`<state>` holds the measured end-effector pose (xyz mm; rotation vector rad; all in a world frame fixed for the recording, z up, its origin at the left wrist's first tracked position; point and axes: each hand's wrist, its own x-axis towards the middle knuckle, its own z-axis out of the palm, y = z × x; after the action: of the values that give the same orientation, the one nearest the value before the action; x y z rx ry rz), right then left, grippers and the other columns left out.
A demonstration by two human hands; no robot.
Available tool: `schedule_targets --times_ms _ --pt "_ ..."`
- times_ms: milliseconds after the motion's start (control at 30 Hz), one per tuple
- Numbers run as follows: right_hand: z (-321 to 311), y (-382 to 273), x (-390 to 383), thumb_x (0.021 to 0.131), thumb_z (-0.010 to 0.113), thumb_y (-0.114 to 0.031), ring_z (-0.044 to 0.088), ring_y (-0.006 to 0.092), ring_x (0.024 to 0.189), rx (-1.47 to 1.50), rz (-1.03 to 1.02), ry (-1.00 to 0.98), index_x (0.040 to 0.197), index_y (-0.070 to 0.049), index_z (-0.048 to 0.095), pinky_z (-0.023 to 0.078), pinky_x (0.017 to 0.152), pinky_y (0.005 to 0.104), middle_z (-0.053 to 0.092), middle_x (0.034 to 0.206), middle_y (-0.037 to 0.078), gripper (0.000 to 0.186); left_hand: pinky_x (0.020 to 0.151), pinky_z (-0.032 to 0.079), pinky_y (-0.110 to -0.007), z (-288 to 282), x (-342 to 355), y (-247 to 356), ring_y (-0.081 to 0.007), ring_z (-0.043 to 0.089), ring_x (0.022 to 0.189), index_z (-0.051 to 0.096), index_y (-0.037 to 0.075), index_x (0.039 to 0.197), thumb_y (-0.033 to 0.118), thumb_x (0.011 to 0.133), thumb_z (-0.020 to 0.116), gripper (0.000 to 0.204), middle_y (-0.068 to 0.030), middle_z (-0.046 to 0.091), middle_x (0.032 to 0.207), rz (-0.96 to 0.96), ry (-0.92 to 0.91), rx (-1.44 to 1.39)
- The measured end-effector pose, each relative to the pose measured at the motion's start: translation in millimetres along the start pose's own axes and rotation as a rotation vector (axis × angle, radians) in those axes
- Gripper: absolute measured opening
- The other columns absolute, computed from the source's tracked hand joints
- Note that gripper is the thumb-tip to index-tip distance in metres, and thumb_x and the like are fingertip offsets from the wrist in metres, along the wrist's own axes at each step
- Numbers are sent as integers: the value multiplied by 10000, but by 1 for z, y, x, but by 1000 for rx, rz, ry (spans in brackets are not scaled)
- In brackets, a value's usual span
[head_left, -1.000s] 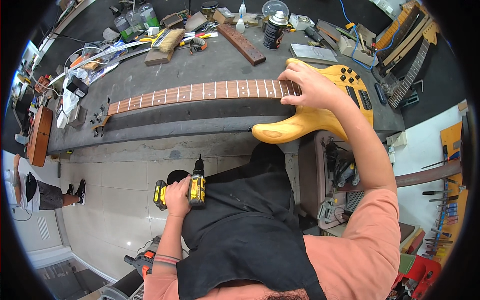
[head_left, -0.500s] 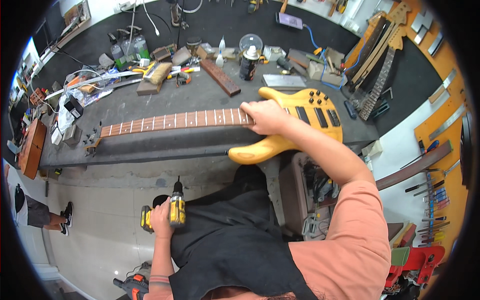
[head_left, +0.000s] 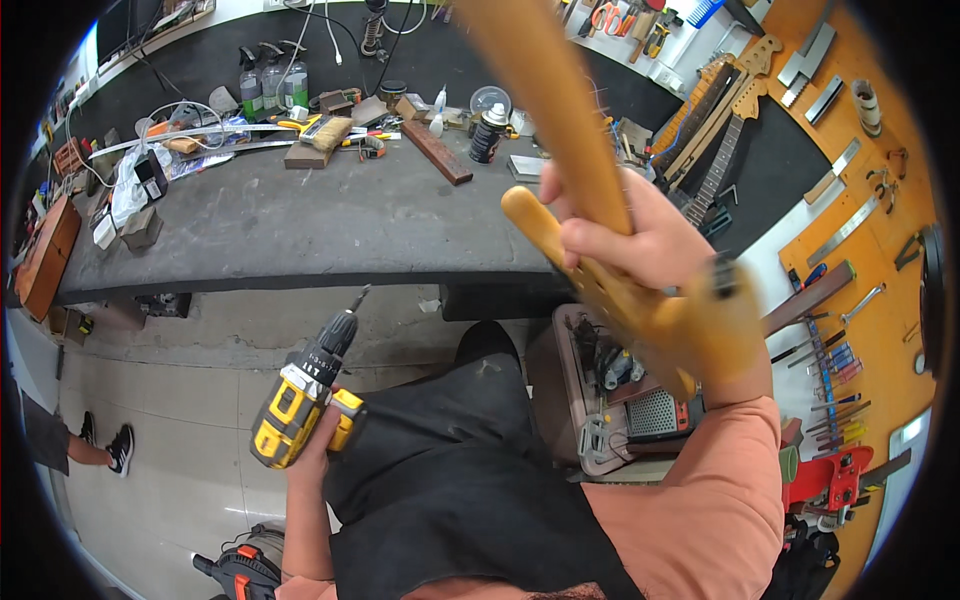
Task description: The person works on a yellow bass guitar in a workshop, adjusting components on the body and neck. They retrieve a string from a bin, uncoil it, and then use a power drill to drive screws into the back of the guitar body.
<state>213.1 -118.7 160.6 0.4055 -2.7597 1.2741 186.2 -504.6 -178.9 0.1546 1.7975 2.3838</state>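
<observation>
My right hand (head_left: 655,235) is wrapped round the neck of an electric bass guitar (head_left: 575,130), close to where it joins the body. The neck rises steeply toward the top edge with its back facing me. The honey-coloured wooden body, partly blurred, hangs beside my right forearm; its front and the headstock are out of sight. Low on the left, my left hand (head_left: 318,445) grips the handle of a yellow and black cordless drill (head_left: 290,405). A bit sticks out of its chuck, pointing up and to the right.
The dark workbench (head_left: 330,225) spans the far side, with a brush (head_left: 326,130), a reddish wood block (head_left: 436,152) and a spray can (head_left: 488,134). A bin of tools (head_left: 590,440) stands near my right leg. Guitar necks (head_left: 715,175) lean at right. Someone's legs (head_left: 92,450) show at left.
My right hand has lifted the bass guitar off the bench and swung its neck upward, turning its back toward me. The drill has come closer, its bit now tilted to the right.
</observation>
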Motion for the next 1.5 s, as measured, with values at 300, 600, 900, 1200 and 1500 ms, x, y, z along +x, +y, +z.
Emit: schedule_targets --times_ms 300,600,900,1200,1500 --pt "38 72 -58 1117 676 -432 697 183 786 764 -272 53 1289 -40 563 581 781 343 578 871 47 443 881 610 -358 30 -11 45 -193 768 976 680 77 1395 100 901 909 545 -84 778 1170 -67 -581 -238" --pt "39 148 -59 1102 668 -342 647 207 858 968 -296 183 1272 -51 556 568 833 365 541 979 97 356 1061 555 -405 102 0 76 -275 711 1218 674 35 1361 161 774 955 662 -142 706 1328 492 -571 469" --pt "52 162 -47 973 809 -332 601 183 851 1135 -216 202 1157 -92 537 550 801 351 491 930 42 407 1088 571 -380 128 3 80 -285 744 1252 680 19 1423 240 781 959 735 -149 748 1359 397 -601 540" --pt "61 164 -33 969 813 -358 588 162 851 1137 -247 148 1170 -96 542 554 803 321 495 932 27 427 1095 551 -383 129 3 87 -300 734 1248 691 25 1407 204 776 924 697 -151 740 1364 337 -562 609" --pt "57 169 -30 1036 754 -461 585 160 881 1102 -228 161 1211 -82 536 547 812 324 490 953 22 471 1103 542 -391 125 12 75 -313 720 1267 687 38 1413 207 790 913 684 -153 729 1373 382 -556 632"
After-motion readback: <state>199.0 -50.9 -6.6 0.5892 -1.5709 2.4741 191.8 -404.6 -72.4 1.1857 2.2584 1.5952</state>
